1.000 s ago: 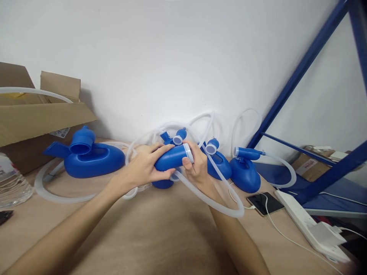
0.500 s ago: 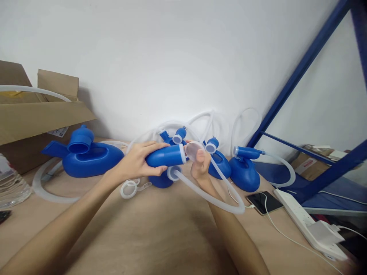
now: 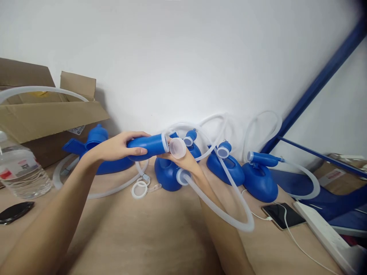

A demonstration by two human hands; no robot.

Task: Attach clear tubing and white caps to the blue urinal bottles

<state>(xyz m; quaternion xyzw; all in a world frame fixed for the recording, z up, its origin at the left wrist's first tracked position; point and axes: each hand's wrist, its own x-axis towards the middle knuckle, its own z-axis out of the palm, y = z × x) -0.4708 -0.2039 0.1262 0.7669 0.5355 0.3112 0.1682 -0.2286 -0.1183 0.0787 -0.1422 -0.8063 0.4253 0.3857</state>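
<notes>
My left hand (image 3: 123,145) wraps around a blue urinal cup (image 3: 153,147) held nearly level above the table, its white-rimmed mouth facing right. A round translucent cap (image 3: 177,148) stands off that mouth, swung aside. My right hand (image 3: 186,162) is behind the cap, its fingers closed at the underside of the cup's rim; their tips are partly hidden. Just below stands a blue urinal bottle (image 3: 168,176), with a clear hose (image 3: 223,215) looping right from its white collar (image 3: 182,177). White rings with a strap (image 3: 140,189) lie on the table nearby.
More blue urinal bottles (image 3: 259,183) with hoses stand along the wall, another (image 3: 114,166) behind my left arm. At left are a cardboard box (image 3: 51,118), a water bottle (image 3: 24,168) and a black object (image 3: 17,212). A phone (image 3: 283,215) and a power strip (image 3: 322,233) lie right.
My view has turned right-to-left, so the surroundings sit further right. My right hand has moved from the cap's outer face to behind it, nearer the cup's rim.
</notes>
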